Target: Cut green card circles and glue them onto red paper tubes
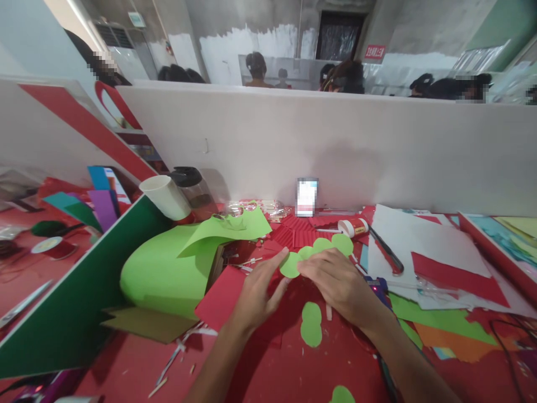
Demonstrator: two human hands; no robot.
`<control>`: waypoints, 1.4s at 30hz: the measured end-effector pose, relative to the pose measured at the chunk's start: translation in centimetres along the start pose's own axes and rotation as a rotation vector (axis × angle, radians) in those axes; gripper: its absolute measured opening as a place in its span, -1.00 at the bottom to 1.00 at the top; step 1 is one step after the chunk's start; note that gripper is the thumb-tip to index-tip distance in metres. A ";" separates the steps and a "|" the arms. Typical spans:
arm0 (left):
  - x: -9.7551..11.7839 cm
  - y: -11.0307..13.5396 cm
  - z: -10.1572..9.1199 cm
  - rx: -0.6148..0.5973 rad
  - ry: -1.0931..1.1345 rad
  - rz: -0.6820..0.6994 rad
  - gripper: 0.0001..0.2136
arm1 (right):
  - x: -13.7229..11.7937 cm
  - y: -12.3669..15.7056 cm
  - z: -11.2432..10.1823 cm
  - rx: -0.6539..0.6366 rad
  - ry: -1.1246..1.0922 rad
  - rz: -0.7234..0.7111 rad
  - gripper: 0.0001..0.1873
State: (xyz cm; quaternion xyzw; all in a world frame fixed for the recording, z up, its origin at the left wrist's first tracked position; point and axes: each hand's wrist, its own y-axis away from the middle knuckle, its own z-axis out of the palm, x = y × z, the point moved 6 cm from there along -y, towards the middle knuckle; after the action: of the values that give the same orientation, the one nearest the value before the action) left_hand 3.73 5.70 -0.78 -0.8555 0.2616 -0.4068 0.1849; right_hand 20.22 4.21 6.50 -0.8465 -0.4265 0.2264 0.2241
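My left hand [257, 288] rests with fingers stretched out, its fingertips touching the left lobe of a light green scalloped paper cutout [319, 249]. My right hand [338, 280] lies over the same cutout, fingers curled down and pressing it onto the red pleated paper [296, 235] beneath. A second green peanut-shaped cutout [311, 324] lies on the red surface just below both hands. Another green scrap [342, 395] sits at the bottom edge.
A big curled sheet of green paper [168, 268] and red card [220, 299] lie left. A white paper cup [165, 196], dark jar [191, 187], glue stick [353, 226], craft knife [388, 252] and white and red sheets [436, 257] surround the hands. A white partition [319, 145] stands behind; people sit beyond.
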 end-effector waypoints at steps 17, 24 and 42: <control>0.0 -0.1 0.0 -0.006 -0.018 -0.020 -0.50 | 1.0 -2.4 -0.5 -0.276 -0.022 0.071 -0.67; -0.4 -0.1 0.1 -0.024 -0.004 -0.100 -0.52 | 1.1 -3.3 -0.6 -0.370 0.022 0.129 -0.63; -0.4 0.2 0.0 0.035 0.053 -0.087 -0.32 | 5.2 -1.0 -3.6 0.037 -0.017 0.302 -0.77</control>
State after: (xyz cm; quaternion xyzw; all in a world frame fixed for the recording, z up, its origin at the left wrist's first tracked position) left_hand 3.49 5.73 -1.14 -0.8517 0.2217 -0.4416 0.1747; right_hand 24.48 8.38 8.97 -0.8948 -0.2920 0.2724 0.1995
